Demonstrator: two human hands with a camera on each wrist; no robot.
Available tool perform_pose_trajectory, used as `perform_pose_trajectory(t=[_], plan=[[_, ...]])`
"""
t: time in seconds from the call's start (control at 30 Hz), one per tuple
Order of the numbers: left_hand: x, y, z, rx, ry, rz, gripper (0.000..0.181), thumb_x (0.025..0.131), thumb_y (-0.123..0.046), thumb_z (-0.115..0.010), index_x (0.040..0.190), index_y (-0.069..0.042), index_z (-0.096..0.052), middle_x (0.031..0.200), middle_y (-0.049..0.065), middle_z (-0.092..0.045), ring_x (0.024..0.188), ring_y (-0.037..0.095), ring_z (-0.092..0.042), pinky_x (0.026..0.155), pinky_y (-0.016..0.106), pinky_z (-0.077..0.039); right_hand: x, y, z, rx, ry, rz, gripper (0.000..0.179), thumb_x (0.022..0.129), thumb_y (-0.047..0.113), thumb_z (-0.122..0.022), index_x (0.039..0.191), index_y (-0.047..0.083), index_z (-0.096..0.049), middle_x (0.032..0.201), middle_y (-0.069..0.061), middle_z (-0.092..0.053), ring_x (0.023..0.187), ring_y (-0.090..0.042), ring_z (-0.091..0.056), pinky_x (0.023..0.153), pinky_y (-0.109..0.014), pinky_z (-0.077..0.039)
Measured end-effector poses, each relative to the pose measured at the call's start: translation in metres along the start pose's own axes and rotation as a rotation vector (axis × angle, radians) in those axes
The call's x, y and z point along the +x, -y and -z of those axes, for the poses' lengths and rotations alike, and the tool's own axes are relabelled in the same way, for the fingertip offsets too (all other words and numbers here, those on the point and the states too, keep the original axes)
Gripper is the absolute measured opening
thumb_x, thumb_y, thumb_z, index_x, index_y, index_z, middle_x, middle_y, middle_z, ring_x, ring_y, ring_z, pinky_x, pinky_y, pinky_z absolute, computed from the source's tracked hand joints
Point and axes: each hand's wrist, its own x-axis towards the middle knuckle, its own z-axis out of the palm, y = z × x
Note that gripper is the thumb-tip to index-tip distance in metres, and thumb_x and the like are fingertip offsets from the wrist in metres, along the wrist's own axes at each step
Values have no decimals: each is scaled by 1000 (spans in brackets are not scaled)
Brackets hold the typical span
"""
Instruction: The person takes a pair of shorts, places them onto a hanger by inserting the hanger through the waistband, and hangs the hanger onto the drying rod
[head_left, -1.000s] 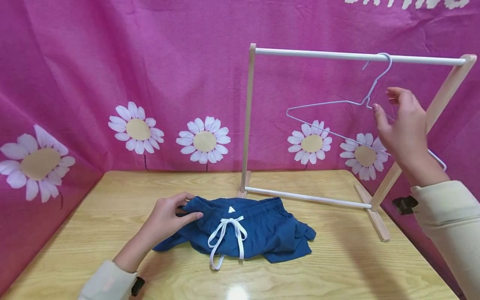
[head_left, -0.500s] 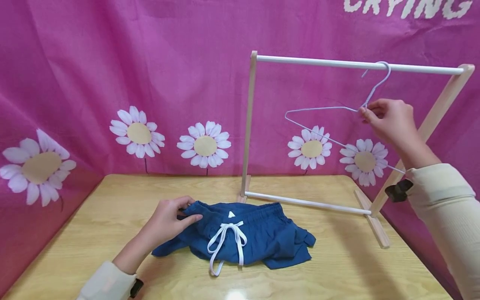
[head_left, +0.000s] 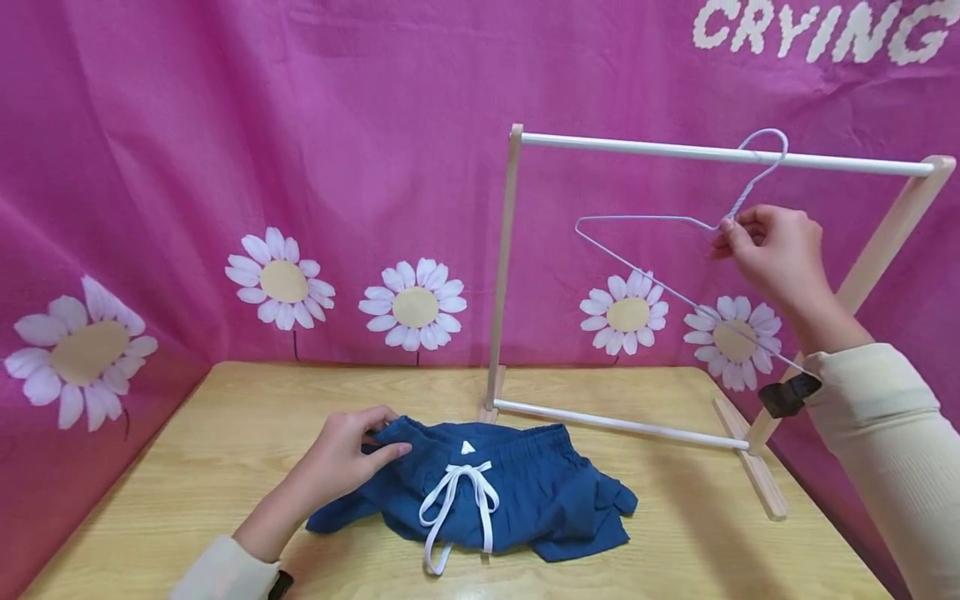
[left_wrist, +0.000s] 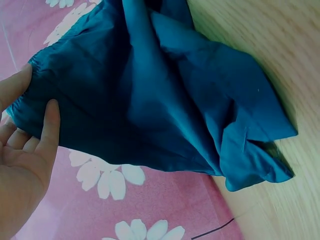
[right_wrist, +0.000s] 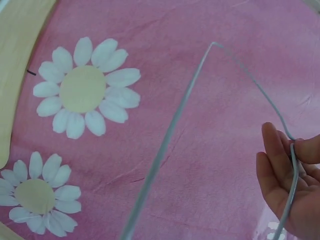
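My left hand (head_left: 347, 454) pinches the left end of the elastic waistband of navy blue shorts (head_left: 517, 492), between thumb and fingers. The shorts have a white drawstring (head_left: 457, 500) tied in a bow and slump on the table. In the left wrist view, the shorts (left_wrist: 150, 95) hang from the hand (left_wrist: 25, 160) by the waistband. Up at the right, my right hand (head_left: 780, 250) pinches a pale wire hanger (head_left: 637, 218) at the base of its twisted neck. The hook overlaps the rack's top bar in the head view. The right wrist view shows the hanger's wire (right_wrist: 172, 125) running out from the fingers.
A clothes rack with a white top bar (head_left: 645, 150), a lower white bar (head_left: 622, 425) and wooden uprights (head_left: 504, 275) stands at the table's back right. Behind the wooden table (head_left: 225, 450) hangs a magenta cloth (head_left: 360, 125) with painted daisies and lettering.
My right hand came in to the hanger's neck, took hold of it and raised the hook off the bar. My left hand keeps its hold on the shorts. The head view has tilted up slightly.
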Motion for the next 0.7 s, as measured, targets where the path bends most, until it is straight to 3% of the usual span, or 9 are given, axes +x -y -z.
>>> perform_pose_trajectory(t=[0.13, 0.47, 0.7], plan=[[0, 2, 0, 0, 3, 6, 21, 86, -14, -82, 104, -11, -71, 99, 1, -74, 92, 19, -69, 79, 38, -61, -1, 4, 0, 35, -34, 2, 38, 104, 26, -54, 112, -10, -64, 67, 38, -57, 62, 21, -57, 61, -4, -42], [-3, 5, 1, 8, -9, 12, 20, 86, -14, -83, 102, -11, -71, 97, 0, -74, 92, 19, -69, 78, 37, -61, 7, 21, 3, 87, -97, 60, 30, 102, 21, -56, 108, -7, -66, 66, 40, -55, 61, 21, -58, 59, -3, -43], [-4, 6, 1, 1, -6, 5, 20, 87, -15, -82, 103, -11, -71, 93, -2, -73, 88, 15, -69, 78, 34, -61, -10, 36, 0, 124, -173, 102, 14, 101, 18, -60, 101, 6, -67, 68, 37, -58, 62, 19, -59, 61, -3, -43]])
